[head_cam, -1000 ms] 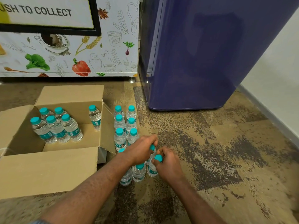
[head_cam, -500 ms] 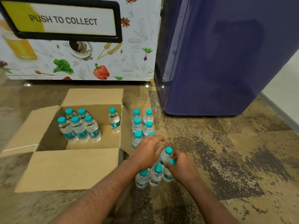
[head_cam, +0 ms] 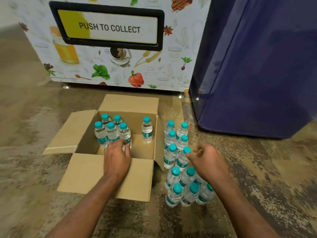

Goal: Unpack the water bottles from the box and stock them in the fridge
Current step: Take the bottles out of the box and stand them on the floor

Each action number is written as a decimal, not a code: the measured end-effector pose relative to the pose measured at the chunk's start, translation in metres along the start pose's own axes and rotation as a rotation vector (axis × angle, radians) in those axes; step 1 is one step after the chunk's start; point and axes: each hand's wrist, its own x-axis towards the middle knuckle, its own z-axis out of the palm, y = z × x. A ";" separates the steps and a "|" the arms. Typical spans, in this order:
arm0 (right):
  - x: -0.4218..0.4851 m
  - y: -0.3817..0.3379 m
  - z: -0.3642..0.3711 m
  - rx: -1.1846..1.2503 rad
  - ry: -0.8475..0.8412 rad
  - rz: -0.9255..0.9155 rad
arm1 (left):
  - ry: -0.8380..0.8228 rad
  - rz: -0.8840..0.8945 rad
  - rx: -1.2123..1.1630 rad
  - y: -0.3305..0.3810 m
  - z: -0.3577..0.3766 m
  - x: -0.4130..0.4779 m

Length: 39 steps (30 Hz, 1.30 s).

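Note:
An open cardboard box (head_cam: 106,176) sits on the floor. Inside it stands a cluster of several clear water bottles with teal caps (head_cam: 111,133), and one lone bottle (head_cam: 147,130) stands further right. My left hand (head_cam: 117,158) reaches into the box, its fingertips touching the front bottles of the cluster. Right of the box, several bottles stand in rows on the floor (head_cam: 178,162). My right hand (head_cam: 208,162) hovers over those rows with loosely curled fingers, holding nothing. The dark blue fridge (head_cam: 257,74) stands at the right with its door closed.
A white vending cabinet (head_cam: 120,69) with food drawings and a "PUSH TO COLLECT" flap (head_cam: 109,29) stands behind the box. The box flaps lie spread outwards. Mottled brown floor (head_cam: 265,169) stretches right of the bottle rows, in front of the fridge.
Both hands have let go of the bottles they were setting down on the floor. My left hand has moved left into the box; my right hand has lifted off the rows.

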 end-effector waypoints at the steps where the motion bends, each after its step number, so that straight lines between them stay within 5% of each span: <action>1: -0.001 -0.010 0.004 0.050 0.015 -0.045 | -0.011 -0.010 0.018 -0.003 0.000 0.002; 14: -0.003 -0.084 0.088 0.110 -0.084 -0.506 | -0.250 0.016 0.340 -0.008 -0.001 0.010; 31: 0.047 -0.092 0.143 0.015 -0.113 -0.613 | -0.350 -0.005 0.462 -0.003 -0.003 0.016; 39: 0.027 -0.098 0.094 0.034 -0.259 -0.585 | -0.545 -0.141 0.405 0.015 -0.020 0.022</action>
